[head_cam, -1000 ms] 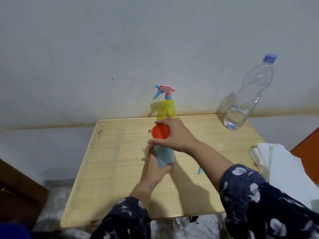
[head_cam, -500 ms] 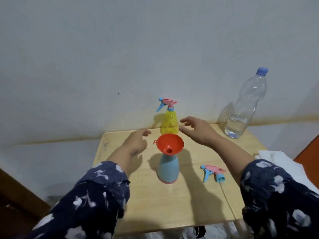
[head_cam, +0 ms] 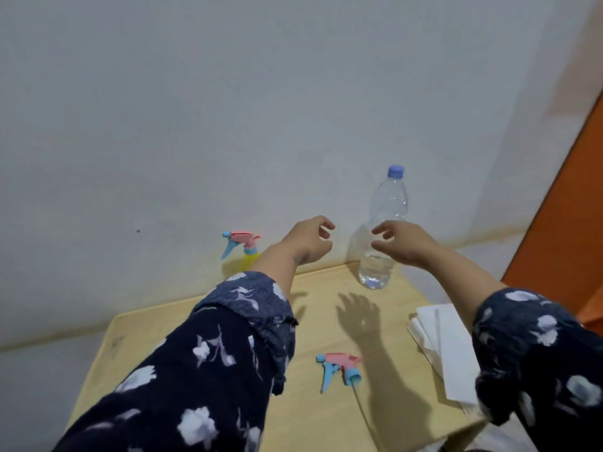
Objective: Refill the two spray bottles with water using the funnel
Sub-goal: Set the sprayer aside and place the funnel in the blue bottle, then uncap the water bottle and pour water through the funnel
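both hands are up in the air and holding nothing. the right hand [head_cam: 403,244] has its fingers loosely spread, right in front of the water bottle [head_cam: 383,230] and looks about to take it, but i can't tell if it's touching yet. the left hand [head_cam: 310,241] is loosely curled around nothing, hanging just to the bottle's left. the bottle stands capped at the back of the table [head_cam: 326,419] by the wall, with only a bit of water in the bottom. the yellow spray bottle [head_cam: 246,256] is at the back left with its trigger head on, partly behind the left arm. a loose spray head [head_cam: 339,368] lies on the table, so one bottle seems to be opened, but that bottle and the funnel aren't visible, probably hidden by the left sleeve. some folded white paper [head_cam: 447,347] sits on the right edge. i'd say it's early: no pouring seen, both refills left.
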Demonstrator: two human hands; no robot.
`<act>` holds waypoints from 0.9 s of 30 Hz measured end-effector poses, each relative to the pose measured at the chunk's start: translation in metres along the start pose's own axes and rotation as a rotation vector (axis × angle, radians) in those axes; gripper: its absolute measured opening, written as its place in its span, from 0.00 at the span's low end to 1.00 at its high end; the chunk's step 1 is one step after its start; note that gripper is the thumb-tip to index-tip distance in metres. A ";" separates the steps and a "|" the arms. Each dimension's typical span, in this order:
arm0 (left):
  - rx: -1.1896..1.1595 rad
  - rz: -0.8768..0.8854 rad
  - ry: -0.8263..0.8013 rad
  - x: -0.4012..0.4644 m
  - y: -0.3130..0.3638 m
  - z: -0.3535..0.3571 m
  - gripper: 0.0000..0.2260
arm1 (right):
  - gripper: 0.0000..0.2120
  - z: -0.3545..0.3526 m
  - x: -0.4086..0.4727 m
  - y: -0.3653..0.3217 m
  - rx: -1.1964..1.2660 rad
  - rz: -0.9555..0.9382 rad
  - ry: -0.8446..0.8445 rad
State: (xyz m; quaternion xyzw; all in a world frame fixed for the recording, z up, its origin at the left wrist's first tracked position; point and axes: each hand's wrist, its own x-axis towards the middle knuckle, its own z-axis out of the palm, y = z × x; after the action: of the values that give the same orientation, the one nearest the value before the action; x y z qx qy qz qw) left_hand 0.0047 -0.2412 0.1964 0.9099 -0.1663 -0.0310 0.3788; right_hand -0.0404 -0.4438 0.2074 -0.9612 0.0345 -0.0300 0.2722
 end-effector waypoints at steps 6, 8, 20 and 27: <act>-0.084 -0.029 -0.008 0.053 0.029 0.067 0.25 | 0.17 -0.045 0.046 0.053 -0.016 0.001 0.127; -0.130 -0.048 0.030 0.070 0.034 0.089 0.30 | 0.17 -0.053 0.067 0.062 -0.007 -0.029 0.172; -0.383 -0.230 0.236 0.133 0.010 0.200 0.46 | 0.44 -0.002 0.145 0.091 0.516 -0.073 0.144; -0.440 -0.218 0.326 0.142 0.000 0.213 0.47 | 0.45 0.015 0.153 0.098 0.575 -0.108 0.238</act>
State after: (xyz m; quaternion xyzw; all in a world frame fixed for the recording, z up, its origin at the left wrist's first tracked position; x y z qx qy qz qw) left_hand 0.0992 -0.4325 0.0549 0.8115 0.0060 0.0399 0.5830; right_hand 0.1078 -0.5313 0.1490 -0.8350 0.0053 -0.1650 0.5248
